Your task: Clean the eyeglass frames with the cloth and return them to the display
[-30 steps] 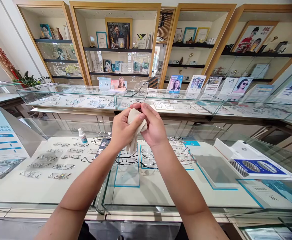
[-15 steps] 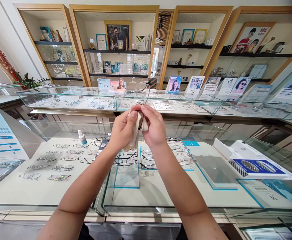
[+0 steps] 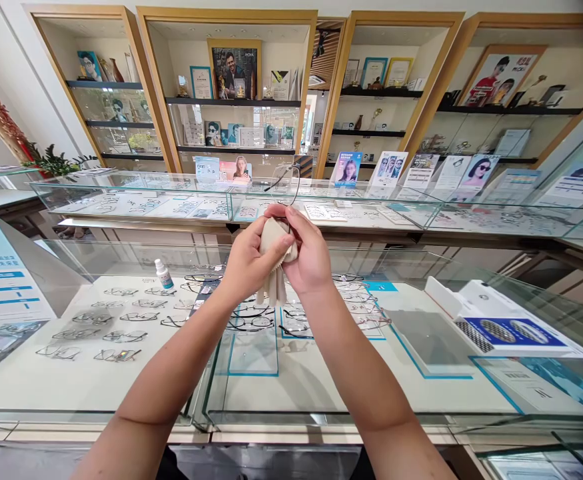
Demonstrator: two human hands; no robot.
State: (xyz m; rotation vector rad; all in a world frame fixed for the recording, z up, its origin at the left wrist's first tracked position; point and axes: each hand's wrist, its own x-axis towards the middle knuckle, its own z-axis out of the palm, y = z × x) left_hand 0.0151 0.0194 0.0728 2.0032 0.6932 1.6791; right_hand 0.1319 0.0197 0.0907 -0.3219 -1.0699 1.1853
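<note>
A cream cleaning cloth point(image 3: 274, 241) with a zigzag edge is bunched between my hands, its lower folds hanging down. My left hand point(image 3: 245, 267) is closed on this cloth, with the thumb pressed across its front. Beside it, my right hand point(image 3: 312, 261) grips a pair of eyeglasses, fingertips curled at the top. A thin dark part of the eyeglasses point(image 3: 298, 187) sticks up above the fingers. Cloth and hands hide the rest of the frame. Both hands are held up over the glass display counter point(image 3: 251, 400).
Inside the counter lie rows of eyeglasses point(image 3: 124, 336). A small white bottle point(image 3: 163, 275) stands at the left, near a white sign point(image 3: 1, 267). An open white box point(image 3: 511, 327) is at the right. Farther back are a second glass counter point(image 3: 331, 193) and wooden shelves point(image 3: 228, 103).
My left thumb has moved down and right across the cloth. The cloth now spreads over the gap between the hands, covering the dark part seen there before.
</note>
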